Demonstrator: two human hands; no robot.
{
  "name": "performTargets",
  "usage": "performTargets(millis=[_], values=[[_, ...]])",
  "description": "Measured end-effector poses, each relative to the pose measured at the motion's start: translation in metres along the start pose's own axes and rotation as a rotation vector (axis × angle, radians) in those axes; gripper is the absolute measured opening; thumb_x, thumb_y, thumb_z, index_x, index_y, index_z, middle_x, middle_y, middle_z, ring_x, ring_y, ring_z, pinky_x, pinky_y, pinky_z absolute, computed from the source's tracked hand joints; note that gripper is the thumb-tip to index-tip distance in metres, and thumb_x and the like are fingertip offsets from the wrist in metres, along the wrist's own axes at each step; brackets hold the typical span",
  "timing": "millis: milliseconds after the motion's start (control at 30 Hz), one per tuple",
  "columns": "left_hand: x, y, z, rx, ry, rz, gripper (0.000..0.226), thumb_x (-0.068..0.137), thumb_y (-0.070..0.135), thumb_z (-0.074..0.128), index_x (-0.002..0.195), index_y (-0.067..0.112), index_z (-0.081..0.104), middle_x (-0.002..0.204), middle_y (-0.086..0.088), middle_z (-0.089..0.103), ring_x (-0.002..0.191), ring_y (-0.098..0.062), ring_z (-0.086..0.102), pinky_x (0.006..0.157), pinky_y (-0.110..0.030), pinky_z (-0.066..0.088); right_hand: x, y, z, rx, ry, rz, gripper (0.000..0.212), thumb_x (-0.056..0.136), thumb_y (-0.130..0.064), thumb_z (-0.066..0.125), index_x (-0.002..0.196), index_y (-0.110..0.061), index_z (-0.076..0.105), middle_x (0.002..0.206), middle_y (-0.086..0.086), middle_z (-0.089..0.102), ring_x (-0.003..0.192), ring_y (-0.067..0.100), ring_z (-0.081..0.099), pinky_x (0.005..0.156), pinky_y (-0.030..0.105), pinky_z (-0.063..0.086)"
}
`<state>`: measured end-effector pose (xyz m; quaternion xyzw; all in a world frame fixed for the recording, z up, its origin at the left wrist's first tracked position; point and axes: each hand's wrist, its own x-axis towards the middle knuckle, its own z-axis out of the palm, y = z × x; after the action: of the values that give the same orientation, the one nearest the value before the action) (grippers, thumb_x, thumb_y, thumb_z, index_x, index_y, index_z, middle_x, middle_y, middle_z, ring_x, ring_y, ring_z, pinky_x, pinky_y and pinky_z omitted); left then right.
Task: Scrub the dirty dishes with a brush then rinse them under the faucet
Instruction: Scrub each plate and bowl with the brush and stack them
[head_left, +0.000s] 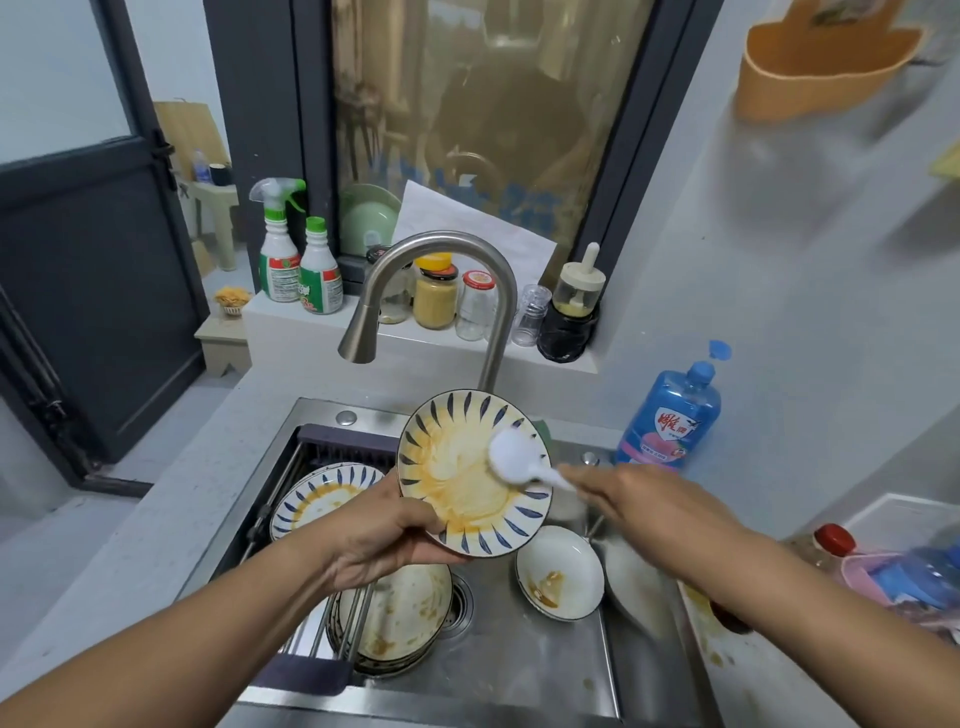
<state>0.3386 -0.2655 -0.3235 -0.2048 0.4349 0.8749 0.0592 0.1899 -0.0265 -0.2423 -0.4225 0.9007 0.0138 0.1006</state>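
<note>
My left hand (387, 535) grips the lower left rim of a blue-striped plate (457, 499) smeared with yellow sauce, tilted up over the sink. My right hand (639, 506) holds a white brush (511, 457) by its handle, the head pressed on the plate's right side; hand and brush are motion-blurred. The steel faucet (441, 291) arches above the plate with no water running. Below lie a second striped plate (317, 499) on the rack, a stack of dirty plates (410, 618) and a white bowl (558, 571) with brown residue.
A steel sink (519, 691) holds a pull-out drying rack (343, 447) on its left. A blue dish-soap bottle (670, 415) stands at the right rim. Spray bottles (280, 249) and jars (436, 296) line the window ledge behind. Bottles and a pink item (883, 571) crowd the right counter.
</note>
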Motion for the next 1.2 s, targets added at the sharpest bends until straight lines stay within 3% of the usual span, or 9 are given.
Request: performTargets(millis=[133, 300, 467, 600, 733, 867, 967, 1100, 1200], values=[[-0.001, 0.000, 0.012, 0.112, -0.076, -0.034, 0.057, 0.088, -0.028, 0.040, 0.133, 0.007, 0.049, 0.123, -0.025, 0.069, 0.107, -0.047, 0.069, 0.082, -0.060, 0.058, 0.016, -0.005, -0.009, 0.085, 0.050, -0.037, 0.037, 0.105, -0.052, 0.039, 0.140, -0.065, 0.036, 0.129, -0.018, 0.065, 0.113, 0.017, 0.063, 0.088, 0.041, 0.055], [0.004, -0.002, 0.019, 0.128, -0.101, -0.093, 0.053, 0.088, -0.030, 0.041, 0.127, 0.003, 0.055, 0.114, -0.026, 0.072, 0.104, -0.045, 0.071, 0.081, -0.058, 0.059, 0.016, -0.030, -0.015, -0.047, -0.029, -0.181, 0.039, 0.107, -0.049, 0.038, 0.145, -0.060, 0.036, 0.112, -0.006, 0.060, 0.108, 0.021, 0.059, 0.083, 0.041, 0.051], [0.007, 0.000, 0.013, 0.078, -0.092, -0.084, 0.052, 0.090, -0.028, 0.040, 0.133, 0.000, 0.050, 0.122, -0.027, 0.069, 0.108, -0.049, 0.068, 0.085, -0.063, 0.055, 0.021, -0.012, -0.024, -0.363, 0.086, -0.020, 0.065, 0.106, -0.021, 0.048, 0.152, -0.055, 0.016, 0.094, -0.003, 0.038, 0.090, 0.031, 0.064, 0.061, 0.039, 0.043], [0.013, 0.005, 0.010, -0.009, 0.049, 0.042, 0.052, 0.092, -0.023, 0.047, 0.137, 0.005, 0.047, 0.121, -0.023, 0.070, 0.104, -0.044, 0.071, 0.078, -0.062, 0.059, 0.006, 0.000, -0.024, -0.304, -0.019, 0.104, 0.053, 0.105, -0.018, 0.041, 0.144, -0.053, 0.032, 0.110, 0.002, 0.053, 0.104, 0.034, 0.063, 0.076, 0.041, 0.051], [0.022, 0.006, 0.016, -0.025, 0.125, 0.096, 0.033, 0.105, 0.018, 0.051, 0.138, 0.012, 0.050, 0.124, -0.015, 0.071, 0.108, -0.037, 0.071, 0.086, -0.068, 0.054, -0.003, -0.017, -0.009, -0.076, -0.188, 0.006, 0.022, 0.106, -0.041, 0.042, 0.126, -0.041, 0.052, 0.107, -0.002, 0.066, 0.096, 0.024, 0.063, 0.084, 0.044, 0.055], [0.032, 0.010, 0.020, -0.130, 0.113, 0.002, 0.074, 0.095, 0.065, 0.042, 0.138, 0.005, 0.050, 0.130, -0.026, 0.065, 0.107, -0.047, 0.069, 0.085, -0.067, 0.055, 0.011, -0.035, -0.005, 0.189, -0.162, -0.055, 0.030, 0.106, -0.044, 0.046, 0.133, -0.045, 0.060, 0.097, -0.014, 0.064, 0.084, 0.010, 0.056, 0.080, 0.030, 0.047], [0.036, 0.015, 0.018, -0.207, 0.066, -0.038, 0.092, 0.085, 0.080, 0.038, 0.140, 0.006, 0.049, 0.131, -0.027, 0.064, 0.114, -0.049, 0.065, 0.097, -0.071, 0.047, 0.016, -0.040, -0.007, 0.276, -0.151, -0.072, 0.033, 0.107, -0.041, 0.047, 0.138, -0.042, 0.060, 0.095, -0.014, 0.061, 0.071, 0.003, 0.050, 0.075, 0.028, 0.045], [0.030, 0.019, 0.013, -0.112, 0.099, 0.040, 0.072, 0.095, 0.069, 0.031, 0.132, 0.014, 0.058, 0.123, -0.017, 0.072, 0.113, -0.041, 0.068, 0.099, -0.070, 0.047, 0.004, -0.024, -0.018, 0.073, -0.199, -0.013, 0.024, 0.106, -0.039, 0.046, 0.126, -0.040, 0.060, 0.105, -0.008, 0.068, 0.087, 0.013, 0.062, 0.084, 0.036, 0.054], [0.023, 0.018, 0.011, -0.023, 0.079, 0.030, 0.041, 0.107, 0.042, 0.040, 0.133, 0.013, 0.053, 0.121, -0.018, 0.072, 0.111, -0.040, 0.070, 0.095, -0.069, 0.050, 0.004, -0.014, -0.030, -0.153, -0.111, 0.152, 0.030, 0.106, -0.028, 0.041, 0.129, -0.045, 0.050, 0.112, 0.000, 0.059, 0.101, 0.028, 0.061, 0.082, 0.039, 0.054]])
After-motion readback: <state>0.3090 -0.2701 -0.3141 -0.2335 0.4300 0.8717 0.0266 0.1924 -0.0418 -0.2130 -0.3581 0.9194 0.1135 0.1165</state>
